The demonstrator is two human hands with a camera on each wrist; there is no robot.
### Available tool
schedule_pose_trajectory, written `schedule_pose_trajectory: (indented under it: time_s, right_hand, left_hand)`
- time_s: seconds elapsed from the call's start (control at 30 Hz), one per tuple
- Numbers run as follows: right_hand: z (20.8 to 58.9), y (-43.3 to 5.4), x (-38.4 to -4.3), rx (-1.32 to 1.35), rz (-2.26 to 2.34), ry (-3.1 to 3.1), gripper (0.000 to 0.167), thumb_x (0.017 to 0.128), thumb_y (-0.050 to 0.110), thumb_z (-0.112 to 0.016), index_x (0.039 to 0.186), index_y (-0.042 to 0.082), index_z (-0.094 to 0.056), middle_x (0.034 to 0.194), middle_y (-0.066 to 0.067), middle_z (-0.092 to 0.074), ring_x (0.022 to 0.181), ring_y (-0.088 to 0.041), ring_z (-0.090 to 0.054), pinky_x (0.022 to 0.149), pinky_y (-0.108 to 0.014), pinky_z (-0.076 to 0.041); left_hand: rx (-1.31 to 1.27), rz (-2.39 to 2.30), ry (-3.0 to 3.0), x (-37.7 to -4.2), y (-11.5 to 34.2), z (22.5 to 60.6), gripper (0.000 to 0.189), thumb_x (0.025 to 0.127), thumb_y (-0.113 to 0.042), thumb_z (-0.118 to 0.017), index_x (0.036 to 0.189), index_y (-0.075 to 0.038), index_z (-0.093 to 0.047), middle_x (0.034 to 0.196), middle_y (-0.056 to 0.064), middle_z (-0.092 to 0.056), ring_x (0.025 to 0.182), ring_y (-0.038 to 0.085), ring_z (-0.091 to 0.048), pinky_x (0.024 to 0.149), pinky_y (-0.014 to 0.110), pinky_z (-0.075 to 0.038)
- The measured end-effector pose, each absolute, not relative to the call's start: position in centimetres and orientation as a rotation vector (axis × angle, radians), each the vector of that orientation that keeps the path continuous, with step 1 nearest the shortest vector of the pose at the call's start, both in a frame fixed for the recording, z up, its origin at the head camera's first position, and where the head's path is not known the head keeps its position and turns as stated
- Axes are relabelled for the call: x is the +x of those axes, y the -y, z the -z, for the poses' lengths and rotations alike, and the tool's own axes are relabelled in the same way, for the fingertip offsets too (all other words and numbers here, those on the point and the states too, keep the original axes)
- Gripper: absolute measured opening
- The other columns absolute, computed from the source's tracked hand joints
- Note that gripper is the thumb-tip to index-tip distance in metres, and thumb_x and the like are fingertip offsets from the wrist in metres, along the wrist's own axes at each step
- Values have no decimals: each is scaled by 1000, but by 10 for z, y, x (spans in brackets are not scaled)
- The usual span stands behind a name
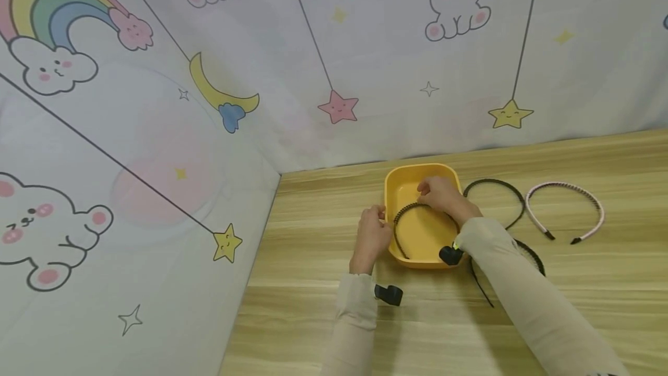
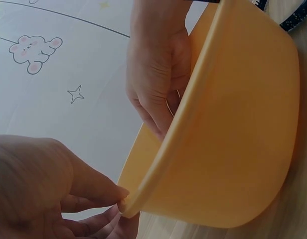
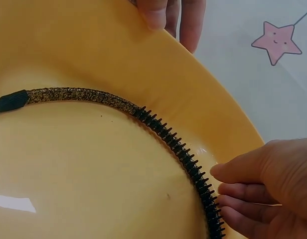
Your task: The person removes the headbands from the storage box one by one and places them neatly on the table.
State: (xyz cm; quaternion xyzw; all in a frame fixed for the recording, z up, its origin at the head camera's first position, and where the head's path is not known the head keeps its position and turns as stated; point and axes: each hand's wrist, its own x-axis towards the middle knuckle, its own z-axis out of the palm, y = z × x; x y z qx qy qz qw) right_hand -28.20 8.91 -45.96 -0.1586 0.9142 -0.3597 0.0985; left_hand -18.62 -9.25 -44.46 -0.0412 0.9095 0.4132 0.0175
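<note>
Looking at this one, I'd call it an early stage of tubbing up headbands. One dark headband with gold glitter and little teeth is lying inside the yellow tub, and three more are out on the table to the tub's right, so my guess is one done, three left.

Full count: one tub, two hands, four headbands. Of the loose ones, a thin black headband sits just right of the tub, a pink headband is further right, and another black headband is right of the tub's near end, partly hidden under the sleeve.

Left hand is at the tub's left side, thumb and fingers pinching its rim. Right hand is inside the tub, fingers loosely bent beside the toothed headband. Looks released to me, but can't tell whether the fingertips touch it.
</note>
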Motion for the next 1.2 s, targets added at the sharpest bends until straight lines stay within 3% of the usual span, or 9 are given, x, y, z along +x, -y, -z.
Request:
schedule_pose_trajectory:
  time_s: [0.57, 1.2]
  right_hand:
    - [462, -90, -282, -487, 1016, -2670, 32, 85, 4, -57, 113, -11, -59, 108, -26, -64, 100, -37, -60, 85, -44, -50]
    - [464, -90, -281, -541, 1026, -2664, 26, 82, -3, -61, 107, -7, -64, 105, -22, -65, 98, -35, -60, 85, -44, -49]
  left_hand:
    - [-132, -1278, -2821, -186, 92, 445, 42, 88, 2, -50, 131, 0, -53, 111, 11, -55, 93, 18, -54, 73, 26, -50]
    - [-134, -1286, -2829, -186, 92, 444, 43, 87, 3, -51, 130, 1, -54, 110, 11, -56, 91, 18, -55, 73, 26, -50]
